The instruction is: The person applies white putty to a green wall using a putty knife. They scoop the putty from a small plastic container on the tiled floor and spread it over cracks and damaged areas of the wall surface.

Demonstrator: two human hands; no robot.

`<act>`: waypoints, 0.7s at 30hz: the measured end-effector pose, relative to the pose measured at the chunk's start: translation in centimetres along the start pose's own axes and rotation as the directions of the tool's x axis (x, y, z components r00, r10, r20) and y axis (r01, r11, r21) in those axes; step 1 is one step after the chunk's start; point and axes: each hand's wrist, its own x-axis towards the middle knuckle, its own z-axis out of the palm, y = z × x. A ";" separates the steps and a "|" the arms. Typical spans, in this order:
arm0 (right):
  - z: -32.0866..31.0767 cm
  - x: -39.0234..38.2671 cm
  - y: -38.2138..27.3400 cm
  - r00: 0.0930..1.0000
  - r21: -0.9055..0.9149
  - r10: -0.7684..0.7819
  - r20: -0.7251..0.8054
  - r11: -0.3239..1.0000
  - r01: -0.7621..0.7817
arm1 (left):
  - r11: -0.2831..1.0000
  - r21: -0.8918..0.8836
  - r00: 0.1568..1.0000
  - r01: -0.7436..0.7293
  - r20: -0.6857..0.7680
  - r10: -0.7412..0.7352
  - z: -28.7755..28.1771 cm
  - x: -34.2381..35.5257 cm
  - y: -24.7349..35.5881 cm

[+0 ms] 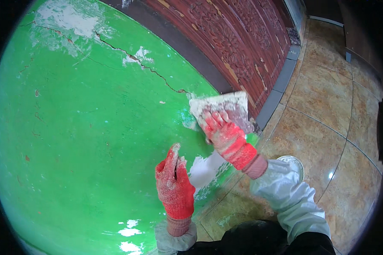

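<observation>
My right hand [225, 136], in a plaster-smeared red glove, grips a wide putty-coated scraper [236, 106], its fingers pressed over the blade against the green wall [81, 136] beside the carved wooden door. Below and left of it my left hand [175, 182], also red-gloved, has its fingers loosely extended with nothing visible in them. A white putty patch [208, 168] lies between my hands. A long crack [144, 68] runs across the wall toward the scraper, with white smears around parts of it.
A dark red carved door [238, 42] with flaking paint stands along the wall's edge, beside a grey sill [281, 78]. Tan floor tiles [319, 93] spread to the right. A round container [295, 165] sits partly behind my right sleeve. Dark furniture or panelling stands at the upper right.
</observation>
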 end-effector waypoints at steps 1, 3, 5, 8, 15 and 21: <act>0.1 -0.7 0.4 0.993 0.021 -0.015 0.118 1.000 0.013 | 1.000 0.010 1.000 -0.026 -0.002 0.026 0.0 0.0 0.1; -1.0 -3.1 1.5 0.983 0.178 0.016 0.182 0.983 -0.049 | 0.999 0.023 0.999 -0.044 0.009 0.044 0.1 -0.3 0.3; -3.1 -5.3 3.3 0.863 0.364 0.136 0.486 0.867 -0.341 | 0.999 0.020 0.998 -0.051 0.034 0.050 0.3 -0.4 0.7; -4.8 -5.5 4.2 0.917 0.516 0.280 0.285 0.761 -0.393 | 1.000 -0.018 1.000 -0.006 0.024 0.007 0.8 -0.7 1.1; 1.2 -3.2 0.3 0.986 0.159 0.068 0.152 0.983 -0.093 | 0.992 0.064 0.994 -0.105 0.021 0.104 1.0 -0.3 0.7; -1.3 -9.2 2.8 0.898 0.895 0.349 0.267 0.255 -0.366 | 0.995 0.045 0.995 -0.092 0.041 0.090 1.5 -0.7 0.3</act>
